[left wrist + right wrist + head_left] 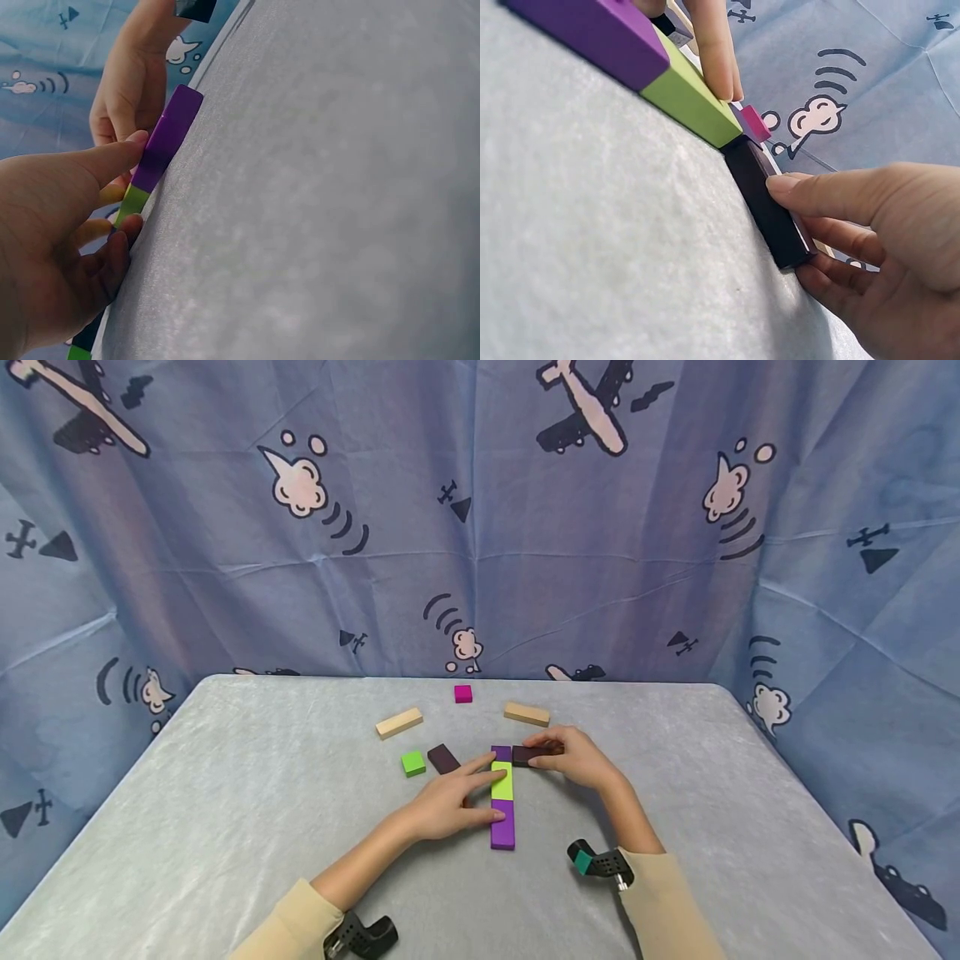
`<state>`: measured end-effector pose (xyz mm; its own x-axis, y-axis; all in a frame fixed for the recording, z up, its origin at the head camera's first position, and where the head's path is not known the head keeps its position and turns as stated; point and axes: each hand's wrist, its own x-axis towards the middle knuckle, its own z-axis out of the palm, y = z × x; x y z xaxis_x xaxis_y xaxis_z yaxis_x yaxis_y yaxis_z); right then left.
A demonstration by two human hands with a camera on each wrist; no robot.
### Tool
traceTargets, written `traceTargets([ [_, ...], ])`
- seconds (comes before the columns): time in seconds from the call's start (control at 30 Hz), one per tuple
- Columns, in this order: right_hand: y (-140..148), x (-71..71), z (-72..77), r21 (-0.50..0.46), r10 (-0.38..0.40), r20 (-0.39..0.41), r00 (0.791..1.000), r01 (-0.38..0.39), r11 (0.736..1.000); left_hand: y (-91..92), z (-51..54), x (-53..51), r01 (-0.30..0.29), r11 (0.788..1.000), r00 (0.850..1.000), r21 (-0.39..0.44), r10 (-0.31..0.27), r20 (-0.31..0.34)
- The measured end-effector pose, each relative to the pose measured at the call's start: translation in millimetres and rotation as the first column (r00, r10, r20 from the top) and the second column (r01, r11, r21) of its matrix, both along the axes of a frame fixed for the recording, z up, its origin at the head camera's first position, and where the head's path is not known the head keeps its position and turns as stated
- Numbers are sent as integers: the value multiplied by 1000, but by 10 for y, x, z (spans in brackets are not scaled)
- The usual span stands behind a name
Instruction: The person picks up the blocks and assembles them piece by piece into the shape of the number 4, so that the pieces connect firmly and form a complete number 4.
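A row of blocks runs away from me in the head view: a near purple block, a yellow-green block and a far purple block, touching end to end. My left hand rests on them from the left with extended fingers; its thumb touches the near purple block. At the row's far right, my right hand pinches a dark brown block between thumb and fingers. That block lies flat on the table, crosswise, its inner end against or very close to the row.
Left of the row lie another dark brown block and a green block. Farther back are two plain wooden blocks, one left and one right, and a magenta block. A patterned blue curtain hangs behind the grey-covered table.
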<state>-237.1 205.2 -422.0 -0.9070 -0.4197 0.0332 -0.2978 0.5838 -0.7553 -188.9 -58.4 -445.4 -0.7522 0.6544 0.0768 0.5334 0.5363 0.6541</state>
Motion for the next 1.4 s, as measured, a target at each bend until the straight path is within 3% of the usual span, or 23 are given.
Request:
traceTargets([
  [0.23, 15, 17, 15, -16, 30, -55, 998, -31, 999, 2, 1, -6, 1, 1000, 1000, 1, -1, -1],
  [0.5, -26, -6, -5, 2, -20, 9, 1000, 20, 1000, 8, -6, -11, 0, 1000, 1000, -1, 0, -2],
  [1.4, -31, -4, 6, 22, -11, -13, 1000, 11, 1000, 1, 8, -5, 2, 1000, 1000, -1, -2, 2],
])
